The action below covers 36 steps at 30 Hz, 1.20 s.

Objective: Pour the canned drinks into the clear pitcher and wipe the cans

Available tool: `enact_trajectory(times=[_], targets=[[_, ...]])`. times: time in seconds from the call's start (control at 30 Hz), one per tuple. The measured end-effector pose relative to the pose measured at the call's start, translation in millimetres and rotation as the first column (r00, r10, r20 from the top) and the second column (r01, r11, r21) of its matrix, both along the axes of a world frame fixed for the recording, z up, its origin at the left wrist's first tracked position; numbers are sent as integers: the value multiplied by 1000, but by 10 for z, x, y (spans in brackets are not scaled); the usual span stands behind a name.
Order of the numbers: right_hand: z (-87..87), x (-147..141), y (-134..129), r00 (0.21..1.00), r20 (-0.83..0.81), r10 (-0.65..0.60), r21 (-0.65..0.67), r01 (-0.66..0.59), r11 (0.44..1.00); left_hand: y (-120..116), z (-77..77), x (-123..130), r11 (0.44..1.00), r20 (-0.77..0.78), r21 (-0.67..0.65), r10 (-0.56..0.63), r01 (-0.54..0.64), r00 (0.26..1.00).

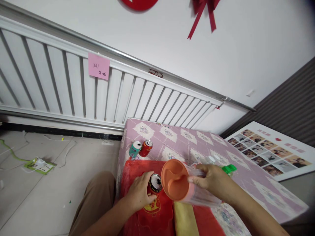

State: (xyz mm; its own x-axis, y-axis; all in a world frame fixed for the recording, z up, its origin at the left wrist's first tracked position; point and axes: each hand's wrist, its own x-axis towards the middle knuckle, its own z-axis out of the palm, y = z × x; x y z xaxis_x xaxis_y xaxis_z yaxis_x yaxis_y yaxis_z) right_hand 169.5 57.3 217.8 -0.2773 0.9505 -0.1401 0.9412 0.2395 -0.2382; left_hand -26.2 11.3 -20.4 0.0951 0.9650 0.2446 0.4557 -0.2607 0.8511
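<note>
My left hand (139, 191) is wrapped round an opened drink can (155, 184) with a silver top and a dark band, standing on a red surface. In my right hand (209, 178) is a clear plastic jug (176, 180), gripped at its handle side and tipped over toward the left. Its orange mouth faces the can and me, close beside the can's top. I cannot make out any liquid between them. A folded yellow cloth (185, 219) lies just below the jug.
A teal can (135, 149) and a red can (146, 148) stand behind the red mat (137, 165). Bottles with green caps (229, 169) are at the right. A photo board (273, 150) leans at far right; a power strip (40, 165) lies on the floor.
</note>
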Motion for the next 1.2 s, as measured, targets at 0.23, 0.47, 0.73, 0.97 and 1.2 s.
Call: enact_trajectory(times=[0.23, 0.47, 0.73, 0.97, 1.2], targets=[[102, -94, -45, 1000, 13, -10, -26, 11, 1000, -3, -8, 0, 1000, -1, 1, 4, -4, 1000], [116, -113, -57, 1000, -10, -5, -50, 5, 999, -3, -5, -5, 1000, -2, 4, 2, -2, 1000], [84, -75, -49, 1000, 1, -8, -6, 8, 1000, 9, -20, -6, 1000, 2, 0, 2, -2, 1000], [115, -87, -55, 998, -53, -19, -23, 18, 1000, 12, -42, -4, 1000, 3, 6, 1, -1, 1000], [110, -88, -41, 999, -5, -41, -37, 41, 998, 14, -62, -13, 1000, 1, 7, 1, -1, 1000]])
